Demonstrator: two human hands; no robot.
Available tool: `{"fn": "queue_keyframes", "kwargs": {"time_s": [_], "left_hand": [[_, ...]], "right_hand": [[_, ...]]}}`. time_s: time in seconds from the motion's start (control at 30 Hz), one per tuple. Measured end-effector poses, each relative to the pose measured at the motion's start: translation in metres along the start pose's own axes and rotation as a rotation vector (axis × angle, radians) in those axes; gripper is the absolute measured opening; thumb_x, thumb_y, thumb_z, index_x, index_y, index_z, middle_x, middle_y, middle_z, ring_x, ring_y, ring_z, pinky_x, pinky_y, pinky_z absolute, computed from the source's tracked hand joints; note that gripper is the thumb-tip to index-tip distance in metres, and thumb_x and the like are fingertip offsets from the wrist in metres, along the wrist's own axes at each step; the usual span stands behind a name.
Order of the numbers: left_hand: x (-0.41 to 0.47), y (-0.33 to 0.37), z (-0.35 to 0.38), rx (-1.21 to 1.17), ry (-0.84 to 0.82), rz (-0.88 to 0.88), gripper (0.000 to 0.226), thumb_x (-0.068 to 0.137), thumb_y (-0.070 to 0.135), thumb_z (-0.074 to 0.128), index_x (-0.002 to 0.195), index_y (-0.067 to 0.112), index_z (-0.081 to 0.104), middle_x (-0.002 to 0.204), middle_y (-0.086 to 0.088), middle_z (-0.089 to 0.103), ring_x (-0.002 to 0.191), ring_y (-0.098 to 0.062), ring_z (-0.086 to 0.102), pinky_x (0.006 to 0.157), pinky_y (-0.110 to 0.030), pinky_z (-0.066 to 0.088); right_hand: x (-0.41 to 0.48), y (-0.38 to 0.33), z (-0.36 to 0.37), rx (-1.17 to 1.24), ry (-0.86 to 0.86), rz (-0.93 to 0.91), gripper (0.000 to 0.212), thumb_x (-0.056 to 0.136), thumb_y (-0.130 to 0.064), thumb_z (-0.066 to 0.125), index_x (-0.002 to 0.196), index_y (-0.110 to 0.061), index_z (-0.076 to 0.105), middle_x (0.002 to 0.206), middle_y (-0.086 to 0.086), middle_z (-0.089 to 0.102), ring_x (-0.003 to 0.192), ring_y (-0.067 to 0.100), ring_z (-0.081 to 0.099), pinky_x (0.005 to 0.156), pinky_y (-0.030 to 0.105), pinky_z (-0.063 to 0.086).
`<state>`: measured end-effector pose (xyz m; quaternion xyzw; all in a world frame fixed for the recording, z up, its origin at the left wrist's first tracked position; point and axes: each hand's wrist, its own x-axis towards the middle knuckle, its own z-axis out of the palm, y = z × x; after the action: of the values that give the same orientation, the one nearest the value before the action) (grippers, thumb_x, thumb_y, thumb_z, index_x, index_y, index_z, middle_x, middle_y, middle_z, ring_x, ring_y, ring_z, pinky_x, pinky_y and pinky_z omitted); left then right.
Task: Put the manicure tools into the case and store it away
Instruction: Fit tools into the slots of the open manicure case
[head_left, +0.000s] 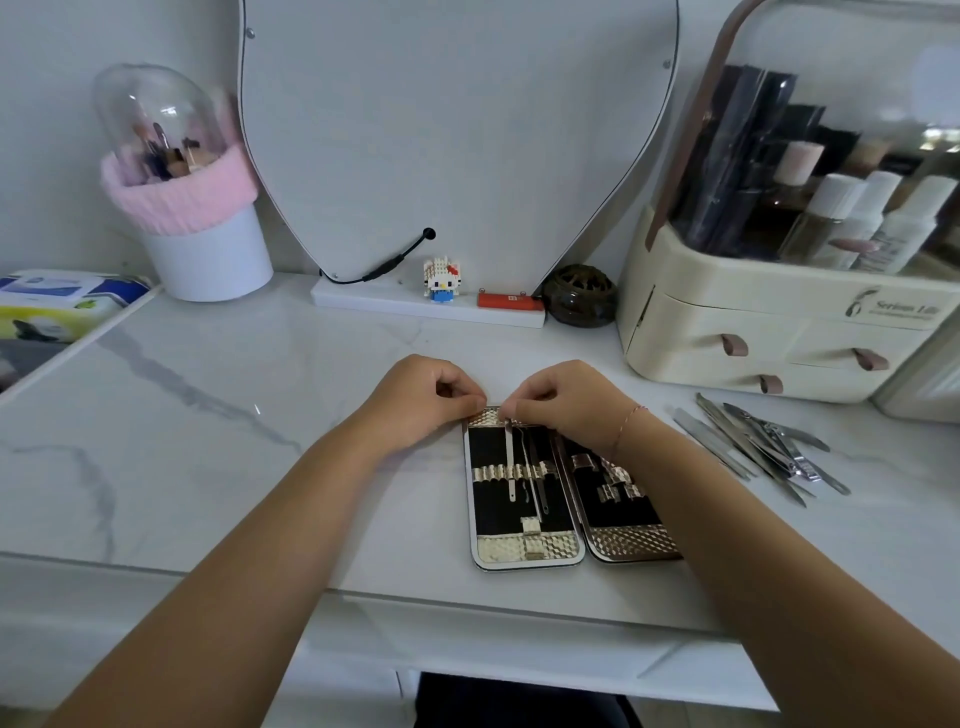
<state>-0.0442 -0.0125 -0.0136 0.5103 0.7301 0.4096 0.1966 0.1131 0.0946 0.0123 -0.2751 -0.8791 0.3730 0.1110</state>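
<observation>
Fingers of both hands meet at the far end of the open manicure case (524, 525), which lies flat near the front edge of the marble tabletop (218, 415), right of centre. The left hand (421, 397) is curled, its fingertips pressing the case's textured far rim. The right hand (566, 402) pinches the top of a thin metal tool (510, 457) seated in the left half's elastic loops, beside 2 slimmer tools. A pile of loose metal tools (763, 449) lies on the tabletop to the right of the case, just in front of the cream drawer organizer (769, 332) at the back right corner.
</observation>
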Motion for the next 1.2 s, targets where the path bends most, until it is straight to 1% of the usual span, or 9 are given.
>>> {"fn": "queue_keyframes", "kwargs": {"time_s": [0.23, 0.33, 0.47, 0.57, 0.7, 0.77, 0.87, 0.97, 1.2], "left_hand": [[0.000, 0.000, 0.000, 0.010, 0.007, 0.001, 0.011, 0.077, 0.023, 0.075, 0.071, 0.032, 0.071, 0.070, 0.017, 0.069, 0.063, 0.007, 0.058, 0.066, -0.017, 0.043], [-0.001, 0.000, 0.000, 0.014, 0.007, 0.000, 0.009, 0.077, 0.024, 0.074, 0.073, 0.031, 0.071, 0.072, 0.016, 0.070, 0.065, 0.006, 0.059, 0.067, -0.017, 0.042], [-0.002, 0.000, -0.001, 0.016, 0.003, 0.000, 0.007, 0.078, 0.024, 0.074, 0.074, 0.030, 0.072, 0.074, 0.015, 0.071, 0.071, 0.004, 0.062, 0.069, -0.019, 0.044], [-0.003, 0.001, 0.000, -0.037, 0.013, -0.010, 0.008, 0.078, 0.021, 0.074, 0.074, 0.027, 0.074, 0.074, 0.014, 0.072, 0.073, 0.002, 0.063, 0.072, -0.019, 0.046], [-0.004, 0.000, 0.003, -0.136, 0.018, -0.045, 0.008, 0.076, 0.016, 0.075, 0.073, 0.023, 0.075, 0.076, 0.009, 0.073, 0.076, -0.005, 0.065, 0.076, -0.024, 0.050], [-0.004, 0.000, 0.003, -0.155, 0.016, -0.055, 0.009, 0.076, 0.014, 0.075, 0.072, 0.022, 0.075, 0.077, 0.007, 0.074, 0.078, -0.009, 0.066, 0.077, -0.027, 0.051], [-0.004, 0.000, 0.003, -0.171, 0.020, -0.056, 0.013, 0.077, 0.012, 0.075, 0.071, 0.024, 0.075, 0.076, 0.006, 0.074, 0.076, -0.008, 0.065, 0.071, -0.020, 0.049], [-0.004, 0.001, 0.003, -0.119, 0.025, -0.036, 0.011, 0.077, 0.015, 0.075, 0.072, 0.025, 0.075, 0.077, 0.009, 0.073, 0.079, -0.009, 0.065, 0.076, -0.023, 0.049], [-0.004, 0.000, 0.002, -0.085, 0.013, -0.013, 0.010, 0.077, 0.017, 0.074, 0.074, 0.026, 0.075, 0.077, 0.014, 0.073, 0.073, 0.000, 0.063, 0.074, -0.022, 0.047]], "right_hand": [[-0.011, -0.002, -0.004, -0.052, -0.065, -0.074, 0.014, 0.081, -0.036, 0.068, 0.071, -0.028, 0.073, 0.088, 0.020, 0.068, 0.084, 0.035, 0.059, 0.078, 0.044, 0.048], [-0.016, -0.001, -0.004, -0.093, -0.091, -0.098, 0.026, 0.084, -0.036, 0.064, 0.080, -0.013, 0.074, 0.091, 0.020, 0.064, 0.086, 0.033, 0.057, 0.083, 0.044, 0.047], [-0.029, 0.002, -0.007, -0.083, -0.060, -0.127, 0.020, 0.089, -0.029, 0.058, 0.102, -0.024, 0.073, 0.094, -0.004, 0.059, 0.090, 0.010, 0.056, 0.085, 0.018, 0.044], [-0.044, 0.018, -0.028, -0.061, 0.188, -0.071, 0.015, 0.086, -0.021, 0.062, 0.098, -0.023, 0.072, 0.091, -0.009, 0.065, 0.083, 0.001, 0.058, 0.071, 0.004, 0.043], [-0.063, 0.055, -0.068, -0.184, 0.409, 0.140, 0.007, 0.079, -0.018, 0.071, 0.084, -0.014, 0.073, 0.075, -0.006, 0.066, 0.072, 0.006, 0.061, 0.069, 0.015, 0.050], [-0.067, 0.068, -0.077, -0.274, 0.387, 0.222, 0.006, 0.077, -0.020, 0.073, 0.080, -0.016, 0.074, 0.071, -0.006, 0.065, 0.069, 0.007, 0.059, 0.073, 0.026, 0.053], [-0.069, 0.075, -0.078, -0.306, 0.347, 0.241, 0.009, 0.074, -0.021, 0.075, 0.081, -0.015, 0.074, 0.065, -0.015, 0.057, 0.065, 0.000, 0.053, 0.061, 0.015, 0.042], [-0.068, 0.076, -0.079, -0.311, 0.347, 0.236, 0.008, 0.073, -0.021, 0.076, 0.079, -0.016, 0.074, 0.063, -0.018, 0.056, 0.062, -0.002, 0.052, 0.055, 0.009, 0.034], [-0.062, 0.076, -0.078, -0.395, 0.244, 0.266, 0.010, 0.077, -0.023, 0.071, 0.068, -0.021, 0.068, 0.061, -0.016, 0.055, 0.064, 0.010, 0.054, 0.063, 0.024, 0.041]]}}
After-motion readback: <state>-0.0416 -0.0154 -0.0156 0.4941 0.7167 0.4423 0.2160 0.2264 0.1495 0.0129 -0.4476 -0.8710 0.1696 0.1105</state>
